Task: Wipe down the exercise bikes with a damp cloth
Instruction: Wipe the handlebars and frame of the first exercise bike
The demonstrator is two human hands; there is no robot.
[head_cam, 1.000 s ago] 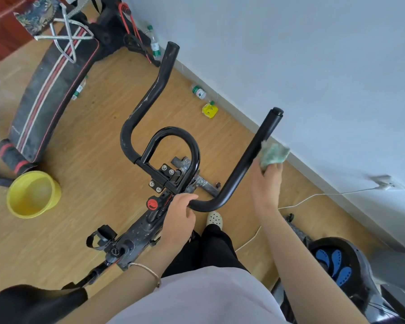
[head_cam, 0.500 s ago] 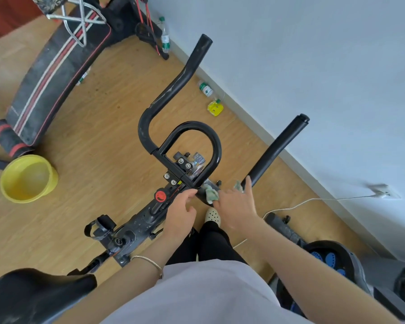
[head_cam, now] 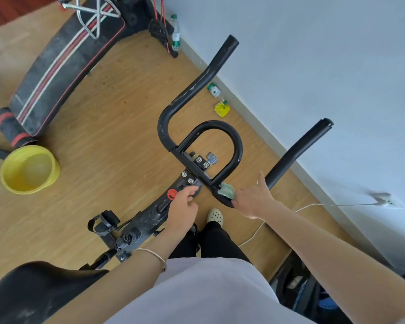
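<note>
Fingers point(head_cam: 240, 199) of right hand point(head_cam: 254, 198) clamp cloth point(head_cam: 227, 190) round handlebar point(head_cam: 297, 151) bend, frame centre | left hand point(head_cam: 182, 203) grips stem point(head_cam: 150, 213) by red knob point(head_cam: 172, 194) | advice: brace stem, wrap cloth fully, draw firmly along bar | yellow basin point(head_cam: 28, 169) at left

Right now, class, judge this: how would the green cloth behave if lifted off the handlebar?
Probably floppy: the cloth lies bunched against the handlebar under the right hand. Likely light, since fingers alone hold it there.
</note>
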